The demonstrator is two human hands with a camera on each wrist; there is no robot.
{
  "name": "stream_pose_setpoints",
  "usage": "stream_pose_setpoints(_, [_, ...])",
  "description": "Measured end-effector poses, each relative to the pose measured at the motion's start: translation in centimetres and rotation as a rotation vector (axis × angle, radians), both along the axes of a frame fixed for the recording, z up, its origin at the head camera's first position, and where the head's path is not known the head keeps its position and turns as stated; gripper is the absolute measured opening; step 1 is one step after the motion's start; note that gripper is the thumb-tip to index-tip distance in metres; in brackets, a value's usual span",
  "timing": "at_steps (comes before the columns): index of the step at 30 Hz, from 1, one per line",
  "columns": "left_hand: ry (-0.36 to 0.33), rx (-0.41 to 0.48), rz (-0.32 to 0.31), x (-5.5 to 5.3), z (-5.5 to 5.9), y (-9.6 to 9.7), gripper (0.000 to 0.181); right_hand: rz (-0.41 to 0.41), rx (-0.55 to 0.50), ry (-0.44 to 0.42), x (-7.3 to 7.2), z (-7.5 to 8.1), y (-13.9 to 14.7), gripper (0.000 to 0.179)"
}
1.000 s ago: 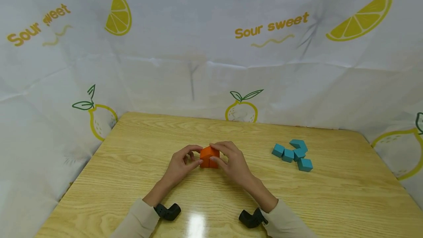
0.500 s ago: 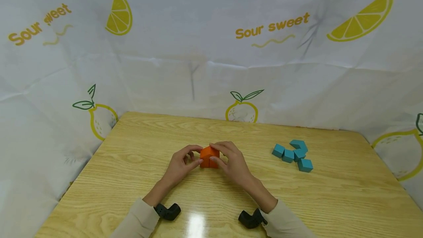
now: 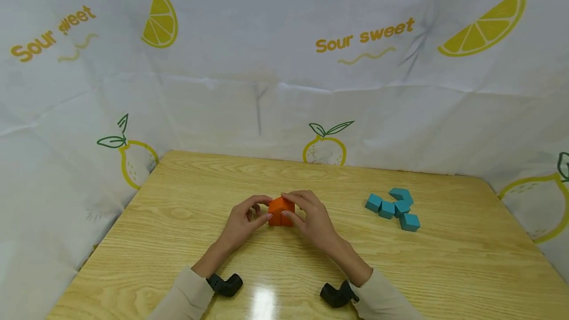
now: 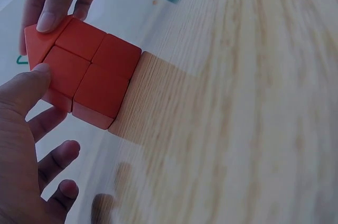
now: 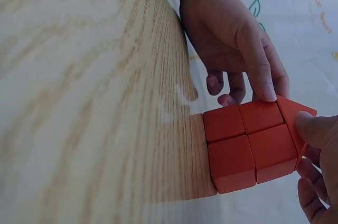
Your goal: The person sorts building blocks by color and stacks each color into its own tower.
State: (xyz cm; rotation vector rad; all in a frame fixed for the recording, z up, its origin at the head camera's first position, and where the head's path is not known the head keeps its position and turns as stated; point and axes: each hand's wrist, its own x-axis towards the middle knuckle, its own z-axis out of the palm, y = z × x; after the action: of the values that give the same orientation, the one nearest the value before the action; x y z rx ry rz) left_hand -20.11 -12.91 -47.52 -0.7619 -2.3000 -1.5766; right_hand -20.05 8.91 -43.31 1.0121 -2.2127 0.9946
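In the middle of the table, several orange cubes (image 5: 229,161) stand in two rows, one on the other, topped by an orange triangular block (image 3: 282,205). My left hand (image 3: 240,223) pinches an upper cube (image 4: 68,71) from the left, its thumb on the near face. From the right, my right hand (image 3: 319,216) holds the triangular block, with thumb in front and fingers behind. The left wrist view shows the lower cubes flush on the wood. Fingers behind the stack are partly hidden.
A cluster of several teal blocks (image 3: 386,209) lies at the right on the wooden table (image 3: 186,181). A white cloth printed with lemons (image 3: 222,63) hangs behind the table and along its sides. Each wrist carries a black device (image 3: 225,285).
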Motion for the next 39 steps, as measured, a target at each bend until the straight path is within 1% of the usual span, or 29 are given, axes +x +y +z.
stream_pose_setpoints(6, [-0.009, 0.001, 0.003, 0.0, 0.0, 0.0, 0.033, -0.008, 0.016, -0.021, 0.0, 0.0, 0.1, 0.041])
stream_pose_setpoints(10, [-0.004, -0.008, 0.017, 0.0, 0.1, 0.2, 0.035, -0.012, 0.035, -0.023, 0.1, 0.2, 0.4, 0.045])
stream_pose_setpoints(12, [0.007, -0.015, 0.019, 0.2, 0.4, 0.4, 0.036, -0.016, 0.034, -0.032, 0.1, 0.3, 0.7, 0.048])
stream_pose_setpoints(15, [0.030, -0.011, 0.022, 0.7, 1.4, 0.6, 0.036, -0.019, 0.008, -0.049, 0.2, 0.5, 1.2, 0.050])
stream_pose_setpoints(19, [0.071, 0.015, 0.034, 1.6, 2.7, 0.7, 0.036, -0.012, -0.047, -0.029, 0.3, 0.2, 2.2, 0.050])
stream_pose_setpoints(22, [0.101, 0.033, 0.047, 2.0, 3.1, 0.6, 0.039, -0.015, -0.085, -0.016, 0.5, -0.3, 3.4, 0.050])
stream_pose_setpoints(25, [0.126, 0.045, 0.069, 2.4, 3.1, 0.5, 0.042, -0.041, -0.110, -0.048, 1.0, -0.7, 4.8, 0.049])
stream_pose_setpoints(27, [0.151, 0.056, 0.091, 2.7, 3.1, 0.5, 0.044, -0.068, -0.122, -0.083, 1.4, -0.8, 5.9, 0.048])
stream_pose_setpoints(30, [0.194, 0.085, 0.129, 3.2, 3.3, 0.7, 0.046, -0.126, -0.139, -0.106, 2.0, -0.8, 7.5, 0.045])
stream_pose_setpoints(34, [0.291, 0.148, 0.172, 4.1, 3.7, 1.2, 0.044, -0.217, -0.173, -0.119, 2.7, -1.2, 9.4, 0.042])
stream_pose_setpoints(36, [0.349, 0.180, 0.176, 4.6, 3.8, 1.5, 0.043, -0.257, -0.188, -0.131, 3.1, -1.6, 10.4, 0.041])
stream_pose_setpoints(39, [0.429, 0.230, 0.148, 5.3, 3.8, 2.1, 0.041, -0.316, -0.198, -0.163, 3.6, -2.2, 11.7, 0.038])
